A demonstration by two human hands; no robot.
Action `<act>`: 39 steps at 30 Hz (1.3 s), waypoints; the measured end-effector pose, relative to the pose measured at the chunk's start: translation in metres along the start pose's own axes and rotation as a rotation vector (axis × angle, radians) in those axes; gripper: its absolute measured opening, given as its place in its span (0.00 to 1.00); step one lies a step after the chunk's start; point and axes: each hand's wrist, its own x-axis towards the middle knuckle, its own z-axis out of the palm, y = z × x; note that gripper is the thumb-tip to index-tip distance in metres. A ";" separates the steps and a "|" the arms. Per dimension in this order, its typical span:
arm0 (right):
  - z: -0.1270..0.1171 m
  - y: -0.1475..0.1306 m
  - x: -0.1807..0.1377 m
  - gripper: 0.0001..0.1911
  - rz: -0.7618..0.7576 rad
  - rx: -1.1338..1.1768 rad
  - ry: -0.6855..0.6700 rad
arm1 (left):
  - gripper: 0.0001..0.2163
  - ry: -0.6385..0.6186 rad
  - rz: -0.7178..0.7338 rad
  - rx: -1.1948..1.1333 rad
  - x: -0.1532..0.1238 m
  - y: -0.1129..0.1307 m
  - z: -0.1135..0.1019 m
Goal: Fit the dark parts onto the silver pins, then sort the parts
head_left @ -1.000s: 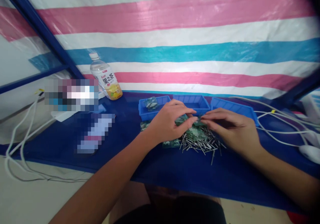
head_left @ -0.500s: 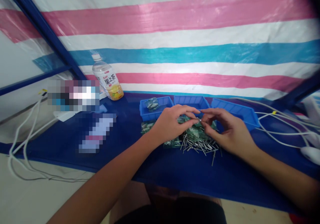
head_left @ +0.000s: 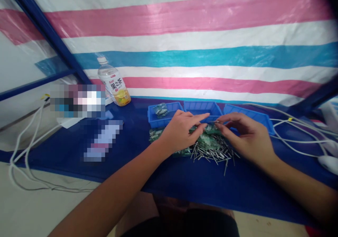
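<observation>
A heap of thin metal pins [head_left: 212,153] lies on the blue table [head_left: 169,180], mixed with small green circuit boards [head_left: 204,141]. My left hand [head_left: 181,131] hovers over the left side of the heap, its thumb and fingers pinched on a green board [head_left: 211,128]. My right hand [head_left: 244,136] is over the right side, fingertips pinched together at the same spot, on something too small to name. The two hands meet fingertip to fingertip above the heap.
Three blue plastic bins [head_left: 202,108] stand in a row behind the heap; the left one [head_left: 158,115] holds a few green boards. A drink bottle [head_left: 113,83] stands at the back left. White cables [head_left: 295,131] run along the right, and a striped tarp hangs behind.
Both hands lifted slightly, then settled lower over the heap again. My left forefinger has stretched out, and the fingertips of both hands have shifted a little to the right.
</observation>
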 end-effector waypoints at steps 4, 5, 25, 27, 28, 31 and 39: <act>-0.001 -0.003 0.001 0.03 -0.083 -0.096 -0.036 | 0.18 -0.026 0.058 -0.008 -0.002 -0.001 0.003; -0.001 -0.004 0.001 0.03 -0.103 -0.104 -0.036 | 0.18 -0.022 0.074 -0.023 -0.002 0.000 0.004; -0.004 -0.006 0.003 0.06 -0.065 -0.031 -0.134 | 0.04 0.119 -0.227 -0.383 0.005 0.008 -0.001; -0.004 -0.006 0.002 0.06 -0.045 -0.023 -0.116 | 0.04 0.112 -0.255 -0.460 0.004 0.009 0.000; -0.003 -0.006 0.002 0.06 -0.040 -0.016 -0.103 | 0.05 0.108 -0.261 -0.482 0.004 0.008 0.001; -0.002 -0.005 0.001 0.09 -0.041 0.007 -0.043 | 0.07 0.098 -0.235 -0.460 0.003 0.007 0.000; -0.004 -0.004 0.003 0.02 -0.111 -0.079 -0.117 | 0.05 0.027 -0.194 -0.345 0.003 0.007 -0.002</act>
